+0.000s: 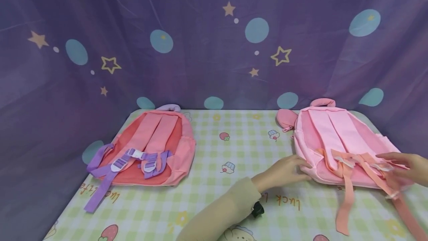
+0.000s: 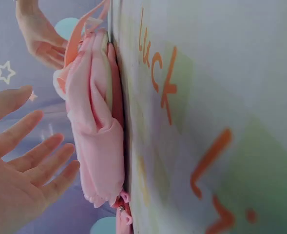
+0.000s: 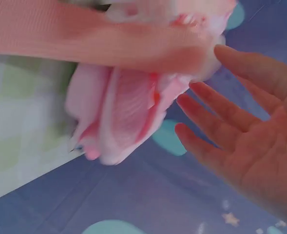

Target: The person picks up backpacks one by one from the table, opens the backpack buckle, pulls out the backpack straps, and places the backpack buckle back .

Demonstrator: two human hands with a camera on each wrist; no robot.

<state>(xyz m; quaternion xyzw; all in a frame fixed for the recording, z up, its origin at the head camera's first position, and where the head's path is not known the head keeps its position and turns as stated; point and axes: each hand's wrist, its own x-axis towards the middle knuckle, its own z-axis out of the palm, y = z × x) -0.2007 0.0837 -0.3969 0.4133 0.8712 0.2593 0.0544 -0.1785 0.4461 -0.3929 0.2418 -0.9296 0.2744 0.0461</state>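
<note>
A light pink backpack lies at the right of the table, straps up, its orange webbing trailing over the front edge. My left hand is at its lower left corner, fingers spread; in the left wrist view the hand is beside the pink bag, with a gap between. Over the bag's lower right side is my right hand, slightly blurred. The right wrist view has that hand with fingers extended near an orange strap; whether they touch is unclear.
A coral backpack with purple straps lies on the left of the checked tablecloth. A small pink pouch is beside the pink bag's upper left. Behind the table hangs a purple curtain. A small black object shows by my left sleeve.
</note>
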